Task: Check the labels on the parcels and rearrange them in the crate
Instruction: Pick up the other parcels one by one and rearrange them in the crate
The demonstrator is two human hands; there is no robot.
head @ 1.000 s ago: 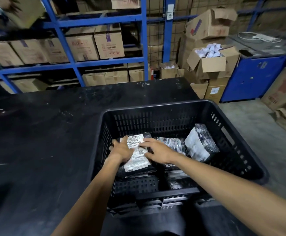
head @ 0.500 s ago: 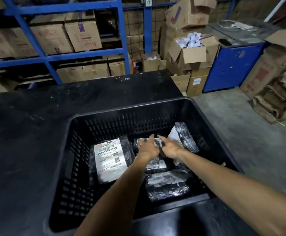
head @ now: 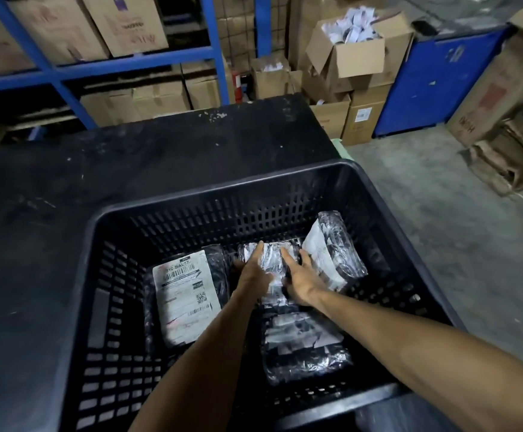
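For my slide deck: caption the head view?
Both hands grip a plastic-wrapped parcel inside the black crate.

Black slatted crate [head: 173, 219] on dark table; inside, four plastic-wrapped parcels: labelled parcel [head: 188, 294] flat at left, others beside.

Black perforated plastic crate [head: 173, 219], matt; parcels [head: 304, 353] wrapped in glossy, crinkled clear film over dark contents, one parcel bearing a matt white paper label [head: 185, 294]; surface [head: 67, 182] matt black, scuffed and speckled; cardboard boxes [head: 360, 57] plain brown; shelf frame [head: 213, 51] blue-painted metal.
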